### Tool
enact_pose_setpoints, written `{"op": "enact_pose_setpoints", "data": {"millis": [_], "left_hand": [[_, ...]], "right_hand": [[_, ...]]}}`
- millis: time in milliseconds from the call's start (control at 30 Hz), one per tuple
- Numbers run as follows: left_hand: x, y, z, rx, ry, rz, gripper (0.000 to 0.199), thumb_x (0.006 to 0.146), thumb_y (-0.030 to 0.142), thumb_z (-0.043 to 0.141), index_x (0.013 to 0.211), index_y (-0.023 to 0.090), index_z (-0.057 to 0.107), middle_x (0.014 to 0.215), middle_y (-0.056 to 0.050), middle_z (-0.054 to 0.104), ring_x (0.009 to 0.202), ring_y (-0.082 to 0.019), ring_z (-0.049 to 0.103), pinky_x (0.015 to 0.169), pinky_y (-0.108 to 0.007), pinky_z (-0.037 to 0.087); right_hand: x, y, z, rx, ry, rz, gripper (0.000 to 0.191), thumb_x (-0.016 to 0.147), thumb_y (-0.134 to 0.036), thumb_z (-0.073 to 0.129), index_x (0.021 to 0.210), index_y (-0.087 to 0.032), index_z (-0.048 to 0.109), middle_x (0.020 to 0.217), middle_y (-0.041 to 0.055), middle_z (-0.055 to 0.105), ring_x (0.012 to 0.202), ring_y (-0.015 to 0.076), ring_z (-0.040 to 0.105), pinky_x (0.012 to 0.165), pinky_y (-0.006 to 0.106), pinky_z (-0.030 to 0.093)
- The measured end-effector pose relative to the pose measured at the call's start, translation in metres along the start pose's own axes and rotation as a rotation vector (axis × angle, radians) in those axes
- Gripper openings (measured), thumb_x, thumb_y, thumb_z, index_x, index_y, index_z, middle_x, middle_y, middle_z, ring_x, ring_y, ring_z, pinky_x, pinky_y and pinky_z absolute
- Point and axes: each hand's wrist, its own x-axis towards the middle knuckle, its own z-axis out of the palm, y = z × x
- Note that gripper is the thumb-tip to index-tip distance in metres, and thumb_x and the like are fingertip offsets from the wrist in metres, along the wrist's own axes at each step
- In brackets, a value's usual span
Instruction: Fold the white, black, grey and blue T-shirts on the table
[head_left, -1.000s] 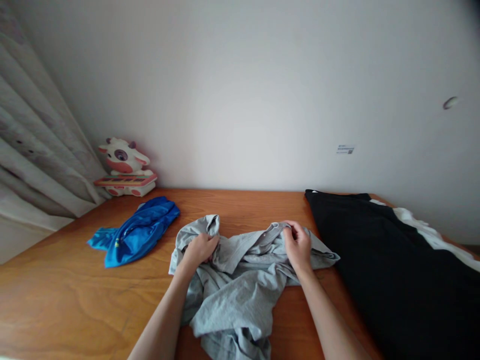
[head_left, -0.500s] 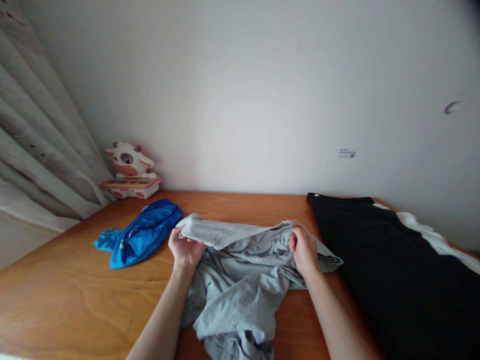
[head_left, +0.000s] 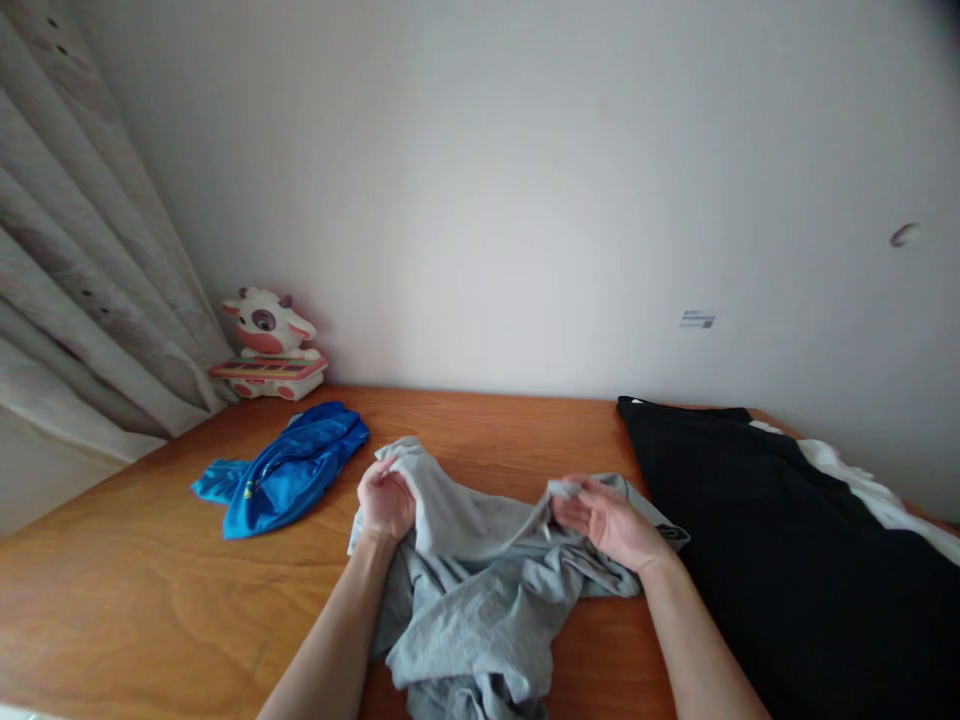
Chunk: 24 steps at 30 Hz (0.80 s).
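Grey fabric first: the grey garment (head_left: 472, 590) sits crumpled at lower centre of the frame on the wooden tabletop (head_left: 150, 590), both hands on it. Half a second back its top edge was pulled taut between the two hands; now that edge sags in a loose curve (tension gone). The left hand (head_left: 386, 500) has drawn inward and bunches cloth in a closed fist, fingers gripping a raised fold at centre-left. The right hand (head_left: 611, 522) has dropped lower and turned flatter, fingers loosely extended, with the thumb and fingertips pinching the garment's edge at centre. My read: the stretch-out step has been let go and the hands are re-gripping, hunting for a better hold on the garment's edge or opening, so sorting this piece out looks only just begun.

Counts:
- grey garment: one
- blue garment (head_left: 289, 468): one, left of centre, well apart from the hands
- black garment (head_left: 780, 540): one, spread flat at right
- white cloth (head_left: 870, 490): one strip showing at far right, beside the black one
- cow toy (head_left: 270, 345): one, upper left by the curtain (head_left: 82, 300)
- hands: two
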Motion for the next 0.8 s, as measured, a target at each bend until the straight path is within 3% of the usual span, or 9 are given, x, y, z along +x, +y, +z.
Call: {"op": "enact_pose_setpoints", "data": {"millis": [67,133,233,300,400,467,600,667,800], "left_hand": [[0.008,-0.003,0.000,-0.039,0.047,0.002,0.041,0.083,0.054,0.054,0.103,0.023,0.070,0.117,-0.013,0.073,0.120,-0.031,0.063,0.098,-0.050,0.052],[0.016,-0.007,-0.002,-0.027,0.173,0.023,0.045,0.084,0.056,0.048,0.110,0.026,0.068,0.126,-0.012,0.070,0.125,-0.028,0.061,0.098,-0.047,0.051],[0.023,-0.017,-0.008,0.116,0.315,0.064,0.039,0.080,0.052,0.050,0.098,0.022,0.067,0.107,-0.011,0.075,0.109,-0.026,0.069,0.090,-0.040,0.054],[0.023,-0.024,-0.008,0.302,0.268,0.082,0.041,0.080,0.053,0.050,0.095,0.019,0.067,0.098,-0.011,0.076,0.098,-0.025,0.072,0.085,-0.037,0.054],[0.016,-0.036,-0.003,0.612,0.117,0.063,0.039,0.081,0.052,0.056,0.096,0.018,0.070,0.097,-0.011,0.076,0.096,-0.026,0.071,0.087,-0.038,0.053],[0.009,-0.042,0.003,0.876,-0.048,0.061,0.030,0.079,0.042,0.063,0.095,0.019,0.073,0.099,-0.011,0.077,0.098,-0.028,0.070,0.093,-0.041,0.050],[-0.003,-0.046,0.013,1.408,-0.384,0.158,0.027,0.080,0.026,0.062,0.103,0.024,0.074,0.117,-0.009,0.074,0.114,-0.031,0.064,0.104,-0.046,0.044],[-0.005,-0.046,0.016,1.520,-0.413,0.169,0.029,0.084,0.024,0.059,0.110,0.025,0.073,0.123,-0.009,0.072,0.117,-0.030,0.062,0.104,-0.047,0.043],[-0.006,-0.047,0.017,1.654,-0.366,0.155,0.035,0.087,0.026,0.059,0.121,0.023,0.069,0.135,-0.011,0.065,0.124,-0.033,0.058,0.104,-0.051,0.043]], "right_hand": [[0.012,0.000,0.006,-0.045,0.251,-0.257,0.048,0.083,-0.055,0.061,0.124,-0.029,0.063,0.125,0.0123,0.072,0.110,0.0245,0.070,0.088,0.041,0.057],[0.023,0.003,0.010,-0.064,0.432,-0.374,0.058,0.084,-0.058,0.061,0.137,-0.034,0.055,0.146,0.0112,0.058,0.134,0.0251,0.055,0.103,0.046,0.049],[0.031,0.012,0.007,-0.019,0.579,-0.377,0.053,0.079,-0.056,0.070,0.124,-0.028,0.066,0.135,0.0124,0.066,0.129,0.0276,0.059,0.107,0.049,0.047],[0.032,0.017,0.004,-0.030,0.619,-0.351,0.046,0.077,-0.057,0.073,0.107,-0.022,0.072,0.116,0.0131,0.075,0.113,0.0288,0.069,0.102,0.049,0.051],[0.033,0.026,0.002,-0.185,0.607,-0.303,0.044,0.077,-0.060,0.070,0.095,-0.020,0.074,0.096,0.0127,0.079,0.095,0.0297,0.074,0.091,0.047,0.057],[0.032,0.031,0.005,-0.390,0.549,-0.285,0.040,0.080,-0.058,0.065,0.092,-0.020,0.075,0.091,0.0117,0.079,0.090,0.0296,0.074,0.085,0.045,0.058],[0.029,0.039,0.015,-0.935,0.412,-0.346,0.024,0.087,-0.037,0.056,0.088,-0.023,0.075,0.094,0.0090,0.075,0.092,0.0262,0.070,0.088,0.041,0.054],[0.028,0.041,0.019,-1.115,0.372,-0.362,0.022,0.088,-0.028,0.054,0.090,-0.023,0.075,0.097,0.0089,0.072,0.096,0.0247,0.068,0.091,0.039,0.052],[0.027,0.040,0.021,-1.253,0.341,-0.354,0.022,0.091,-0.023,0.051,0.095,-0.022,0.073,0.099,0.0091,0.070,0.097,0.0241,0.066,0.090,0.037,0.051]]}}
